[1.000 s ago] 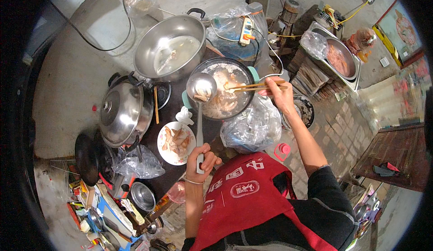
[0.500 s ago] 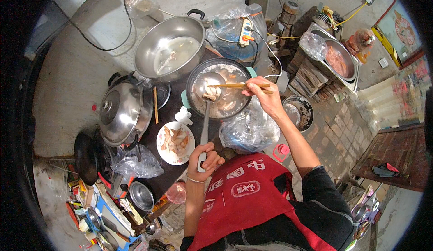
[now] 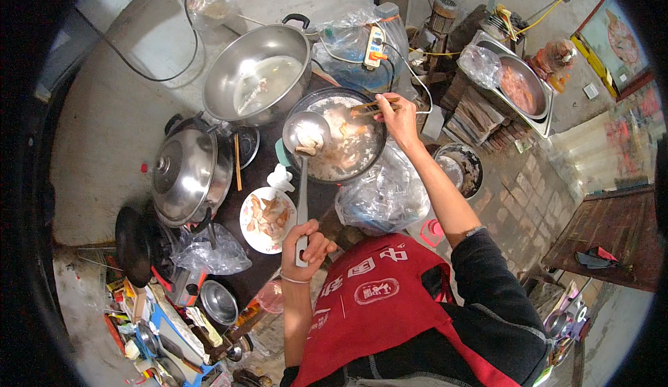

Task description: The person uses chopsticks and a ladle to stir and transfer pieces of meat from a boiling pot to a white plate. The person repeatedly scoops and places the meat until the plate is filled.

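Observation:
My left hand [image 3: 306, 249] grips the handle of a metal ladle [image 3: 303, 178]. Its bowl sits over the left rim of a dark electric pot [image 3: 358, 157], carrying several pale meat pieces [image 3: 308, 138]. In my right hand [image 3: 398, 120] is a pair of wooden chopsticks [image 3: 367, 109], held over the pot's upper right part. Cloudy, frothy broth [image 3: 344, 154] fills the pot. A white plate [image 3: 247, 230] of sliced brownish meat [image 3: 270, 214] lies left of the ladle handle.
Behind the pot stands a large steel basin [image 3: 216, 81]. A lidded steel wok [image 3: 182, 168] is at the left, with another pair of chopsticks [image 3: 237, 161] beside it. A power strip [image 3: 374, 47] and plastic bag [image 3: 383, 199] flank the pot. Off right, a tray holds a meat-filled basin [image 3: 539, 101].
The ladle with the meat has moved left, from above the broth to the pot's left rim. My right hand has drawn the chopsticks away from the ladle, up and to the right.

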A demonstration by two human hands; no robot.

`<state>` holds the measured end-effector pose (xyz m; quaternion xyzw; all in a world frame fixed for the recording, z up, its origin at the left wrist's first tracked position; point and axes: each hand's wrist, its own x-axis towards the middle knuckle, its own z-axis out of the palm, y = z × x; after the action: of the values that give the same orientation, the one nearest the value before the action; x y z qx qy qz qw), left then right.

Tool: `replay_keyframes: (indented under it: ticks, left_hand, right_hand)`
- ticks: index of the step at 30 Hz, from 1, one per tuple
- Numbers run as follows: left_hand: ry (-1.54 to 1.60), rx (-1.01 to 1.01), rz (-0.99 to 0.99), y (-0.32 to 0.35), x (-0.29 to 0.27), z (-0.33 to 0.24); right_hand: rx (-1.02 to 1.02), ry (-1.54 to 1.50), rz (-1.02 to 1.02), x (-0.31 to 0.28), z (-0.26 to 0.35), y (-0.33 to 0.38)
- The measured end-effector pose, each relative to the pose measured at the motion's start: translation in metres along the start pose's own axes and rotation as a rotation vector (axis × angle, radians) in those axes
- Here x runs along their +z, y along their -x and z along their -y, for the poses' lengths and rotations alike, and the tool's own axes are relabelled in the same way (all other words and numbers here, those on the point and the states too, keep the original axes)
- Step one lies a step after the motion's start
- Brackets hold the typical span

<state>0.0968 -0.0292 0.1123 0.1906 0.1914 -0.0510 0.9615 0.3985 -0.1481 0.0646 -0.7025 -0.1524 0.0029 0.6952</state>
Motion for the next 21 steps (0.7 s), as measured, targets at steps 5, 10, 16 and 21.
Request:
replay_keyframes:
  ticks: [5, 10, 16, 21]
  left_hand:
    - [-0.009, 0.01, -0.015, 0.004, 0.01, 0.0]
    - [-0.016, 0.03, 0.032, 0.005, 0.001, 0.001]
    - [-0.017, -0.003, 0.029, -0.003, 0.004, 0.0]
    - [-0.005, -0.019, 0.044, -0.007, 0.004, 0.003]
  right_hand:
    - [0.083, -0.074, -0.05, 0.003, -0.009, -0.005]
    - [0.127, -0.119, -0.049, -0.014, -0.013, -0.003]
    - [0.152, -0.301, -0.059, -0.03, -0.014, 0.0]
    - [0.218, -0.406, -0.034, -0.036, 0.026, 0.007]
